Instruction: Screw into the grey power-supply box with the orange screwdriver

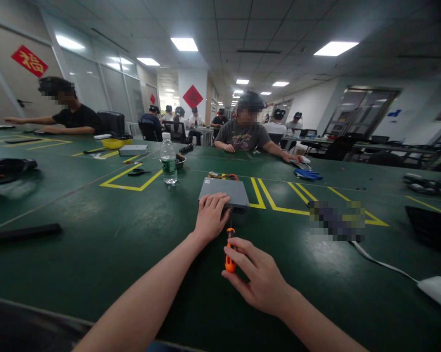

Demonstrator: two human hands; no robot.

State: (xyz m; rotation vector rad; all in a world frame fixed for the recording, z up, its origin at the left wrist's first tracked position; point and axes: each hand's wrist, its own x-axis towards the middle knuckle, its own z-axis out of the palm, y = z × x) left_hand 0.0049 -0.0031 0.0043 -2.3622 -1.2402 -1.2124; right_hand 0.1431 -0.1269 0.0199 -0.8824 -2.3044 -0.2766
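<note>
A grey metal computer power supply unit (230, 190) lies on the green table in front of me, with coloured cables at its far side. My left hand (212, 215) grips its near left part, fingers over the top and thumb at the front face. In my right hand (255, 274), a screwdriver (230, 261) with an orange and black handle is held between fingers and thumb. Its shaft points away from me, up to the unit's front face beside my left thumb. Where exactly the tip touches is too small to tell.
A water bottle (168, 159) and a bowl (179, 160) stand beyond the unit to the left. Blue gloves (308, 174) lie farther back. Yellow tape marks the green table (150, 264). A white cable (383, 265) runs at right. Across the table sits a person (240, 134).
</note>
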